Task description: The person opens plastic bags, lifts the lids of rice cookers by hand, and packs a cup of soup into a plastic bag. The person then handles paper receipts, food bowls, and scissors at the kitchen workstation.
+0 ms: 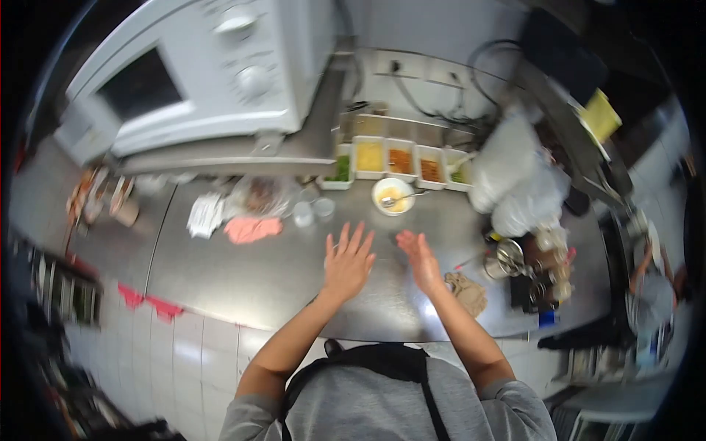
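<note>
My left hand (348,263) is held over the steel counter (220,283), fingers spread, with nothing in it. To its right, my right hand (419,261) is turned partly sideways, its fingers extended and empty. A white bowl (381,192) with yellow contents and a spoon (401,198) stands beyond both hands. Small clear cups (303,214) are beyond my left hand. Beside my right forearm lies a crumpled brown cloth (466,294). The hands do not touch each other.
White trays of food (370,156) line the back. A microwave (191,73) sits on a shelf at upper left. Below it are a pink cloth (254,229) and a plastic bag (261,197). Bagged items (507,169) and bottles (548,275) stand right. Another person (653,305) is at far right.
</note>
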Motion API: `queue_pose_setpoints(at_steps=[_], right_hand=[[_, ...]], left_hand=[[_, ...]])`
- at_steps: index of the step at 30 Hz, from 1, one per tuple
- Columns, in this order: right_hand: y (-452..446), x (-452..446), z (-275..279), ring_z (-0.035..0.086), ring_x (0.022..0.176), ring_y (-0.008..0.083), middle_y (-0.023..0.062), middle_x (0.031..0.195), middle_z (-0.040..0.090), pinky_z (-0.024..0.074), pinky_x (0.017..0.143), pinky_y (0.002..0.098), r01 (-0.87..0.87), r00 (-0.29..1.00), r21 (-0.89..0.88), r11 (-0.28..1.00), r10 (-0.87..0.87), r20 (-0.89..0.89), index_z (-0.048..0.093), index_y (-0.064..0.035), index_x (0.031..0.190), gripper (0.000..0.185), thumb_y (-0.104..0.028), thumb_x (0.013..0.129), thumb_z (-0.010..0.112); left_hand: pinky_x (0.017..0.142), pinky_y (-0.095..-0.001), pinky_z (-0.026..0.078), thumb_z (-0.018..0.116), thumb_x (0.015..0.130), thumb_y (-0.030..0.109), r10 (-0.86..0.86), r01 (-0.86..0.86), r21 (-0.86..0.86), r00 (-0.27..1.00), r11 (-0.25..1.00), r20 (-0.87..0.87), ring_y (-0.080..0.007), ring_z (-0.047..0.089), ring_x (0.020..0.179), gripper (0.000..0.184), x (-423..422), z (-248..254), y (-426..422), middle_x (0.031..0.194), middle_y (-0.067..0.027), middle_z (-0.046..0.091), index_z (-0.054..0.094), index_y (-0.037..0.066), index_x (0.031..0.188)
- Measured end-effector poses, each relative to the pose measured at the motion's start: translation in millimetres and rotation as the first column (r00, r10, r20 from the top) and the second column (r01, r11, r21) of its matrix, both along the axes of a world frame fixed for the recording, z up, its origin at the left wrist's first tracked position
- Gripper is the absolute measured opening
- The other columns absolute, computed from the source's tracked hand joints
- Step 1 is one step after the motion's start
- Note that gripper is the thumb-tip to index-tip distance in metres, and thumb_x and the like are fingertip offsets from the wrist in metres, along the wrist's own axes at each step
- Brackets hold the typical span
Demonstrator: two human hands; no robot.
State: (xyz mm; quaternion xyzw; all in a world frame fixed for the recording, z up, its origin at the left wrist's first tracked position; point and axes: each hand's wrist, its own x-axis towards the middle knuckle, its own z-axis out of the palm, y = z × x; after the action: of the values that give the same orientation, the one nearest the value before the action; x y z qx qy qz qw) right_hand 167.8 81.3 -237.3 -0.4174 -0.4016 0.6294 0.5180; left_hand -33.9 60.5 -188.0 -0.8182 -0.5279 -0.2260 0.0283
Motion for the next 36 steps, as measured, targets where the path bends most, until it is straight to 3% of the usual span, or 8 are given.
queue_pose_setpoints(at_steps=[9, 12, 14, 18, 20, 23, 27, 36], right_hand=[[-158.9, 101.6, 49.1, 0.061, 0.086, 0.0134, 0.0064, 0.098, 0.064, 0.045, 0.074, 0.0254, 0.55, 0.833, -0.003, 0.835, -0.548, 0.076, 0.06, -0.0052, 0.102, 0.036, -0.038, 0.093, 0.049], [-206.5, 197.9, 65.6, 0.056, 0.064, 0.01, 0.0016, 0.07, 0.058, 0.0461, 0.062, 0.0238, 0.84, 0.454, 0.307, 0.447, -0.89, 0.052, 0.061, -0.0019, 0.092, 0.027, -0.027, 0.093, 0.051], [-229.6, 278.4, 51.1, 0.053, 0.061, 0.0076, 0.0004, 0.068, 0.056, 0.0464, 0.063, 0.0225, 0.913, 0.172, 0.354, 0.204, -0.978, 0.12, 0.061, -0.0009, 0.091, 0.027, -0.026, 0.094, 0.05], [-244.8, 414.2, -44.8, 0.062, 0.072, 0.0188, 0.0138, 0.077, 0.066, 0.0492, 0.066, 0.0311, 0.804, -0.125, 0.544, 0.242, -0.824, 0.552, 0.063, 0.0055, 0.096, 0.04, -0.033, 0.088, 0.057], [-243.0, 442.8, -54.0, 0.064, 0.078, 0.0241, 0.0197, 0.083, 0.066, 0.0488, 0.073, 0.0345, 0.841, 0.192, 0.269, 0.47, -0.722, 0.664, 0.065, 0.0045, 0.096, 0.049, -0.042, 0.083, 0.061], [-234.7, 458.5, -52.9, 0.063, 0.077, 0.0231, 0.0171, 0.08, 0.066, 0.0475, 0.075, 0.034, 0.763, 0.333, 0.168, 0.624, -0.603, 0.724, 0.068, 0.0017, 0.092, 0.048, -0.045, 0.079, 0.064], [-236.2, 458.1, -35.8, 0.052, 0.076, 0.0123, 0.0033, 0.083, 0.06, 0.041, 0.072, 0.0253, 0.737, 0.529, 0.088, 0.671, -0.652, 0.542, 0.066, 0.0006, 0.08, 0.025, -0.024, 0.079, 0.07], [-420.3, 391.1, 47.0, 0.041, 0.075, 0.0104, -0.0003, 0.078, 0.044, 0.0329, 0.069, 0.0233, 0.606, 0.793, -0.172, 0.777, -0.573, 0.208, 0.058, -0.0034, 0.063, 0.018, -0.006, 0.074, 0.072]], left_hand=[[0.102, -0.0591, 0.017, 0.038, 0.094, 0.028, -0.016, -0.004, -0.117, 0.986, 0.993, -0.167, -0.0292, 0.027, 0.132, 0.039, -1.3, -20.3, 13.8, 0.143, -0.0056, 0.032, 0.046, 0.013, 0.129], [0.098, -0.0564, 0.027, 0.036, 0.096, 0.024, -0.021, -0.006, 0.151, 0.983, 0.989, 0.182, -0.0276, 0.042, 0.122, 0.033, 28.1, 30.8, 4.6, 0.129, -0.0091, 0.048, 0.056, 0.005, 0.115], [0.087, -0.0482, 0.04, 0.037, 0.097, 0.023, -0.188, 0.25, -0.052, 0.835, 0.967, 0.517, -0.0247, 0.055, 0.101, 0.031, 57.5, 64.6, -8.4, 0.106, -0.0111, 0.058, 0.059, 0.001, 0.102], [0.051, -0.0261, 0.048, 0.041, 0.096, 0.021, -0.056, 0.743, -0.306, 0.418, 0.596, 0.907, -0.0142, 0.06, 0.055, 0.03, 163.1, 65.3, -62.0, 0.065, -0.0071, 0.06, 0.061, 0.0, 0.087], [0.055, -0.0284, 0.053, 0.044, 0.095, 0.022, -0.086, 0.86, -0.418, 0.459, 0.292, 0.884, -0.011, 0.053, 0.043, 0.027, 228.6, 51.5, -94.8, 0.058, -0.0034, 0.056, 0.06, 0.0, 0.095], [0.074, -0.0301, 0.053, 0.047, 0.094, 0.012, -0.003, 0.858, -0.485, 0.491, -0.168, 0.871, -0.016, 0.064, 0.084, 0.023, 332.5, 5.1, -132.7, 0.097, -0.0084, 0.063, 0.054, 0.004, 0.114], [0.098, -0.0371, 0.039, 0.047, 0.094, 0.03, 0.305, 0.806, -0.363, 0.532, -0.468, 0.79, -0.022, 0.048, 0.118, 0.043, 431.8, -37.1, -160.9, 0.129, -0.0098, 0.049, 0.043, 0.004, 0.128], [0.106, -0.0437, 0.025, 0.054, 0.088, 0.046, 0.69, 0.908, -0.324, 0.412, -0.264, 0.594, -0.0188, 0.034, 0.131, 0.06, 530.1, -82.9, -170.5, 0.136, -0.0089, 0.043, 0.042, 0.003, 0.127]])
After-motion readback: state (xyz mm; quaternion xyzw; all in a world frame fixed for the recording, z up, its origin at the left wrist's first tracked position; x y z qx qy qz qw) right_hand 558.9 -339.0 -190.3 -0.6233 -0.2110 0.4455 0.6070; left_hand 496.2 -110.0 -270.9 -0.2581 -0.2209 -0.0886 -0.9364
